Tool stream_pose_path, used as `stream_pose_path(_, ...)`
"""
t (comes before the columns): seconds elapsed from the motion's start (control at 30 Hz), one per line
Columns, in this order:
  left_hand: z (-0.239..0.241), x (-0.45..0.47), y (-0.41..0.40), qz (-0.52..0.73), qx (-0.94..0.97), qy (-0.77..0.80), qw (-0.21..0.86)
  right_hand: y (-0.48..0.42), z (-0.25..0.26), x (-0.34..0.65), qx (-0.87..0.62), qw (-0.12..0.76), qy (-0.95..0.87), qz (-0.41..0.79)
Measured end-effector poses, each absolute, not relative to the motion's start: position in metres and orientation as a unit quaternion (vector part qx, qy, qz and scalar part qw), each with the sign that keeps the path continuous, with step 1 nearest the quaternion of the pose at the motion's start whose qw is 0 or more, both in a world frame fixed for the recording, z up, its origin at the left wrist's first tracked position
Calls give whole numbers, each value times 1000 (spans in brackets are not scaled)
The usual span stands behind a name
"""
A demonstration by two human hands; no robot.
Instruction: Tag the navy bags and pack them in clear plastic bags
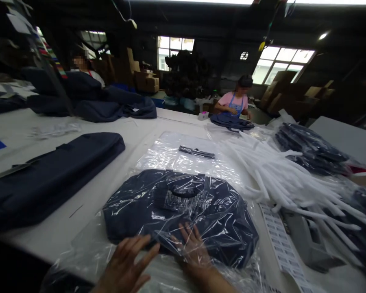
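Observation:
A folded dark navy garment (177, 207) lies inside a clear plastic bag (88, 248) on the white table (88, 195) in front of me. My left hand (126, 264) rests flat on the bag's near edge, fingers spread and pointing right. My right hand (193, 250) is under the plastic film, fingers stretched out against the garment's near edge. Neither hand grips anything.
A stack of empty clear bags (177, 156) with a small dark strip (197, 152) lies beyond. White hangers (280, 179) are piled at right, over a label sheet (277, 240). Folded navy garments (49, 175) lie left. Bagged garments (308, 146) sit far right. Two people work at the far side.

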State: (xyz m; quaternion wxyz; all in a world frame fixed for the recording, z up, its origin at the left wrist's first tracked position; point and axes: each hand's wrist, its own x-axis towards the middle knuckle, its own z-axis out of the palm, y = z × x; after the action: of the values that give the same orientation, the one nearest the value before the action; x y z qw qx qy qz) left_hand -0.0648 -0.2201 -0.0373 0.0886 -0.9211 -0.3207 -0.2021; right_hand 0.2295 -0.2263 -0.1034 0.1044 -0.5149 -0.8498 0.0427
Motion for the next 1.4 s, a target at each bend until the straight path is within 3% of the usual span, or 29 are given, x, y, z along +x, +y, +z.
stream_pose_path(0.13, -35, -40, -172, -121, -954, -272, -33, -217, -122, 230, -517, 125, -846, -20)
stream_pose_path(0.3, -52, -53, -191, -48, -973, -155, -163, -213, -127, 223, -527, 173, -832, 4)
stream_pose_path(0.47, 3, -38, -198, 51, -969, -70, -232, -224, -108, 221, -537, 156, -824, 89)
stream_pose_path(0.53, 40, -16, -177, 22, -964, -48, -260, -226, -100, 222, -530, 131, -829, 123)
stream_pose_path(0.67, 71, 38, -123, -198, -914, -162, -315, -222, -85, 219, -532, 117, -827, 137)
stream_pose_path(0.73, 45, 60, -109, -215, -913, -201, -282, -224, -82, 218, -529, 124, -830, 128)
stream_pose_path(0.8, -3, 69, -110, -133, -959, -156, -196, -239, -89, 225, -559, 147, -810, 101)
stream_pose_path(0.93, -81, 57, -123, -97, -994, -38, -13, -331, -125, 260, -787, 260, -553, -80)
stream_pose_path(1.13, -88, 52, -117, -89, -996, 19, -4, -455, -110, 311, -864, 400, -168, -255)
stream_pose_path(1.2, -87, 54, -115, -100, -995, 13, -4, -446, -91, 327, -861, 459, -124, -183)
stream_pose_path(1.3, -84, 53, -114, -115, -992, 43, 24, -424, -69, 344, -833, 543, -95, 52)
stream_pose_path(1.4, -75, 43, -115, -99, -989, 105, 32, -436, -67, 341, -812, 563, -70, 138)
